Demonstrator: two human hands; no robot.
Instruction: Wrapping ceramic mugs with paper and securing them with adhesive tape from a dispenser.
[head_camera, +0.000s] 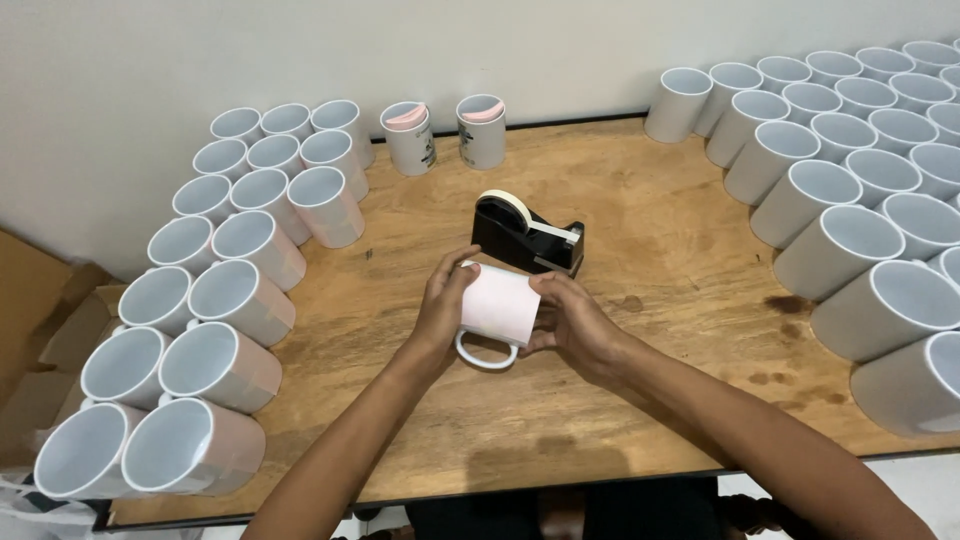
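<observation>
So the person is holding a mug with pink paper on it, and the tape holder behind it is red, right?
Not quite. The tape holder is black, not red, as the head view shows. The rest is right: both hands, left and right, hold a mug with pink paper around it, in front of the holder.

A wooden table carries a black tape dispenser between crowds of white mugs.

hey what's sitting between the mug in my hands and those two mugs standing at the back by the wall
In the head view, a black tape dispenser with a cream roll sits between the held mug and the two back mugs; otherwise bare wooden table.
</observation>
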